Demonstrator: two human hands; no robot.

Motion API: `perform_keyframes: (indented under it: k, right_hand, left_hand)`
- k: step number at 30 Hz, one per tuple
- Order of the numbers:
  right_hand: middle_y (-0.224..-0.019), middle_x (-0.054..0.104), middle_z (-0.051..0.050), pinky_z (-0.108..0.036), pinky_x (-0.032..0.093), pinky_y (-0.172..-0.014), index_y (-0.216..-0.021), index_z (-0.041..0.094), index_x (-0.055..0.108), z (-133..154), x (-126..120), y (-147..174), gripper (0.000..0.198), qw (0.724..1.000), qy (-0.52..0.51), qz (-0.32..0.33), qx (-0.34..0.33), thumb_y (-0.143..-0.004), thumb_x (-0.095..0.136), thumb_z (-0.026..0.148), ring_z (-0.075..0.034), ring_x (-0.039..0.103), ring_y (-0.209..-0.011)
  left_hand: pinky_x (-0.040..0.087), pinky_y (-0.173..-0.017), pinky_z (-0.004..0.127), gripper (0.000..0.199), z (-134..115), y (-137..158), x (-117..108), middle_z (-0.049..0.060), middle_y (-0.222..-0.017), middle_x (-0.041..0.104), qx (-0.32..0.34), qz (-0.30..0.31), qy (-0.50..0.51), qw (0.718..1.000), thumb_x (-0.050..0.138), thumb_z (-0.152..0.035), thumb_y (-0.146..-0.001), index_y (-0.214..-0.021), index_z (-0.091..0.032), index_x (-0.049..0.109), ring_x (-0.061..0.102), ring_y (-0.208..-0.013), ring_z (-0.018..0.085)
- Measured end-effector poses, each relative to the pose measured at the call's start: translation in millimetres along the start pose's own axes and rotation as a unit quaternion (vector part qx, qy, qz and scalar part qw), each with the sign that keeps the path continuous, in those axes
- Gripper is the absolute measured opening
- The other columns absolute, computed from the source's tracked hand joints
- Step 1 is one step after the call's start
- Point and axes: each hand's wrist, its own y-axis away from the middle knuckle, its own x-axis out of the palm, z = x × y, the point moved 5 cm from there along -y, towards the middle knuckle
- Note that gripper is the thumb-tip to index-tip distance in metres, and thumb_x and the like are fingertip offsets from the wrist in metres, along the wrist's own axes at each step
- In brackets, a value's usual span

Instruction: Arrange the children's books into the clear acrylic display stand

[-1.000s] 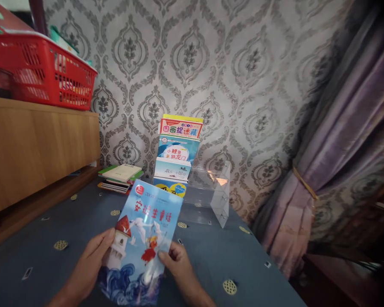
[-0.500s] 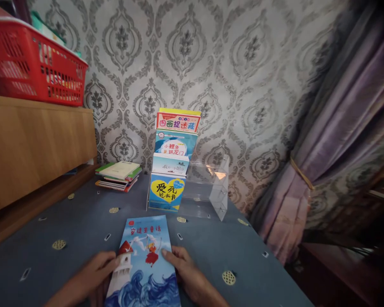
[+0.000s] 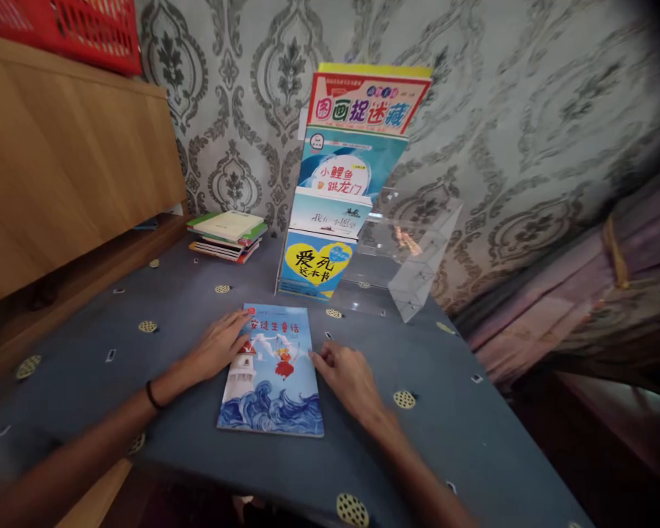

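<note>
A blue picture-cover storybook lies flat on the cloth-covered table, its cover showing a white tower, a figure in red and waves. My left hand rests along the book's upper left edge, fingers stretched out over it. At the right edge, my right hand has its fingers curled together, with the thumb touching the book's side. Beyond the book stands a clear acrylic book rack. Its left side holds several upright books in tiers, with a blue book with a yellow heart lowest in front.
A stack of books lies at the back left of the table. Beside it stands a wooden cabinet with a red basket on top. Patterned wallpaper is behind, and a tied purple curtain hangs at the right.
The storybook now lies flat farther from the table's near edge. My left hand has opened and slid up its left side. My view has tilted down and come closer to the rack.
</note>
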Motion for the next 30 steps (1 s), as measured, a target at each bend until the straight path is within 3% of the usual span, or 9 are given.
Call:
perform_keyframes:
  k: [3,5,7,9,15,22,30]
  right_hand:
    - [-0.089,0.077,-0.007,-0.028,0.049,-0.069,-0.099,0.020,0.069,30.9,-1.6,-6.2,0.021,0.995,0.050,-0.017,-0.081,-0.099,0.050,0.029,-0.023,0.073,-0.084]
    - [-0.115,0.074,-0.011,-0.032,0.052,-0.086,-0.119,0.019,0.066,58.3,9.6,-14.3,0.027,0.983,0.042,-0.010,-0.178,-0.100,0.049,0.027,-0.024,0.069,-0.108]
    - [-0.140,0.061,-0.016,-0.040,0.045,-0.106,-0.137,0.014,0.056,82.0,27.0,-24.8,0.040,0.965,0.041,0.008,-0.260,-0.100,0.051,0.027,-0.027,0.055,-0.132]
    - [-0.151,0.048,-0.021,-0.046,0.034,-0.116,-0.146,0.008,0.046,96.1,44.9,-37.8,0.052,0.956,0.055,0.020,-0.287,-0.099,0.053,0.030,-0.029,0.042,-0.143]
    - [-0.157,0.036,-0.024,-0.052,0.022,-0.122,-0.149,0.001,0.040,98.7,70.8,-62.2,0.065,0.958,0.091,0.030,-0.269,-0.101,0.049,0.044,-0.032,0.028,-0.150]
    - [-0.156,0.041,-0.019,-0.047,0.021,-0.123,-0.149,0.007,0.043,88.3,65.7,-66.5,0.062,0.960,0.073,0.044,-0.268,-0.103,0.042,0.049,-0.026,0.033,-0.148]
    - [-0.158,0.039,-0.018,-0.046,0.022,-0.123,-0.149,0.008,0.045,52.4,55.4,-71.1,0.056,0.971,0.081,0.020,-0.225,-0.105,0.038,0.043,-0.026,0.031,-0.149]
  left_hand:
    - [0.044,-0.112,0.046,0.042,9.0,-5.6,5.5,0.011,-0.145,0.057,0.006,-0.005,0.007,1.000,0.041,-0.035,-0.099,-0.136,-0.020,0.053,0.050,-0.136,0.026]
    - [0.043,-0.112,0.047,0.040,12.3,-9.6,6.3,0.011,-0.144,0.058,0.004,-0.014,0.017,1.000,0.040,-0.033,-0.099,-0.134,-0.020,0.054,0.051,-0.136,0.026]
    - [0.044,-0.111,0.047,0.039,13.7,-12.6,6.5,0.012,-0.142,0.059,-0.001,-0.024,0.028,0.999,0.039,-0.030,-0.099,-0.133,-0.018,0.053,0.053,-0.134,0.026]
    - [0.046,-0.109,0.048,0.040,13.9,-13.8,6.9,0.014,-0.138,0.061,-0.006,-0.030,0.038,0.999,0.040,-0.028,-0.097,-0.134,-0.017,0.051,0.056,-0.129,0.027]
    - [0.050,-0.102,0.049,0.041,16.3,-11.6,11.3,0.016,-0.132,0.062,-0.024,-0.054,0.050,0.997,0.041,-0.027,-0.096,-0.136,-0.015,0.046,0.061,-0.120,0.028]
    - [0.049,-0.102,0.047,0.043,11.4,-11.4,10.3,0.015,-0.132,0.062,-0.005,-0.059,0.020,0.998,0.042,-0.021,-0.094,-0.137,-0.017,0.045,0.059,-0.121,0.028]
    - [0.047,-0.105,0.049,0.040,8.7,-12.4,7.9,0.016,-0.131,0.063,-0.028,-0.039,0.000,0.999,0.039,-0.027,-0.098,-0.135,-0.012,0.046,0.058,-0.122,0.029]
